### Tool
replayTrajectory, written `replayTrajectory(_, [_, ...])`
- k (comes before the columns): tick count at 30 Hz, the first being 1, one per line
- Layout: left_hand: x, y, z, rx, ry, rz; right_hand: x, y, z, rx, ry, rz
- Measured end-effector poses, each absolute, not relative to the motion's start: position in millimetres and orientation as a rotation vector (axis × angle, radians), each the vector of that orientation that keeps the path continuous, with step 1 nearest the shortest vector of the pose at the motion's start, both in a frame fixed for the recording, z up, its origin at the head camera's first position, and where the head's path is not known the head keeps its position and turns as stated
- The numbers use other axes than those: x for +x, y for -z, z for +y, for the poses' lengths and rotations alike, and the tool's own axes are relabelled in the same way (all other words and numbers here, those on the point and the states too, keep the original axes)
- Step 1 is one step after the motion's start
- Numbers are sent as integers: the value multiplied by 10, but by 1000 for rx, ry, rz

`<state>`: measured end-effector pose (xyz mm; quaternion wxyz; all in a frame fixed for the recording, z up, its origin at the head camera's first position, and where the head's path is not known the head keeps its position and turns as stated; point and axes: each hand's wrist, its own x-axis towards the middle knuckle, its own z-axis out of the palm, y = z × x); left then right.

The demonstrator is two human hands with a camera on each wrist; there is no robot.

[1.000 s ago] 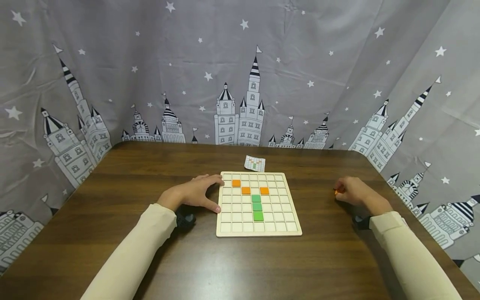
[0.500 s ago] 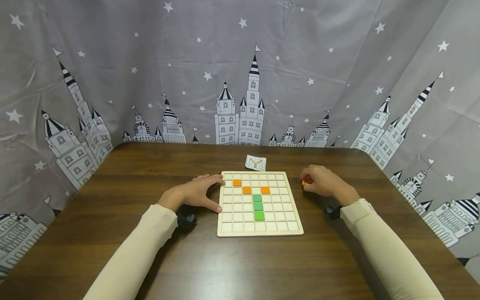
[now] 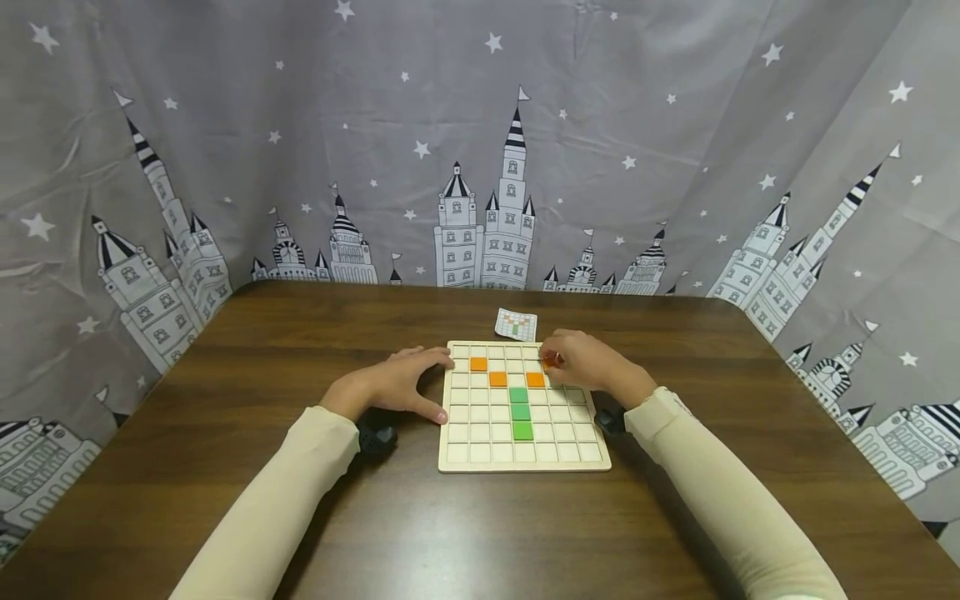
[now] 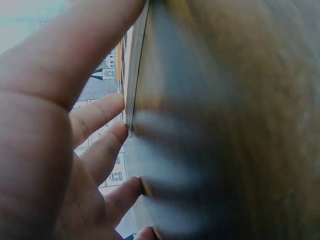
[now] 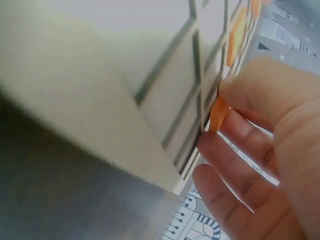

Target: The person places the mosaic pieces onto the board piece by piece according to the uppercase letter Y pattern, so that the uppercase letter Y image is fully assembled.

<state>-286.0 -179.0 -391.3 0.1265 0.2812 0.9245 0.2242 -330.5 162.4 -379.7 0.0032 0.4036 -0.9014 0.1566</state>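
A pale wooden grid board [image 3: 480, 452] lies in the middle of the table. Three green tiles [image 3: 520, 412] form a column in it, and orange tiles [image 3: 478, 364] sit in cells above them. My left hand [image 3: 397, 385] is spread along the board's left edge, thumb and fingertips touching it. Over the board's upper right part, my right hand [image 3: 588, 362] pinches an orange tile [image 5: 219, 114] between thumb and fingers. In the right wrist view this tile is tilted against the grid near the board's edge; whether it lies in a cell I cannot tell.
A small card [image 3: 516, 325] printed with a coloured grid pattern lies just behind the board. The dark wooden table [image 3: 450, 533] reaches back to a grey curtain [image 3: 337, 167] with castles and stars.
My right hand has moved left from the table's right side to the board, carrying the orange tile. The left hand has stayed at the board's left edge.
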Motion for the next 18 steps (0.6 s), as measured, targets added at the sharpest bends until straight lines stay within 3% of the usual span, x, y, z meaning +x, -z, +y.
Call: replayTrajectory(18, [-2861, 3911, -1819, 792, -653, 2692, -3355, 3813, 1568, 1223, -533, -2843])
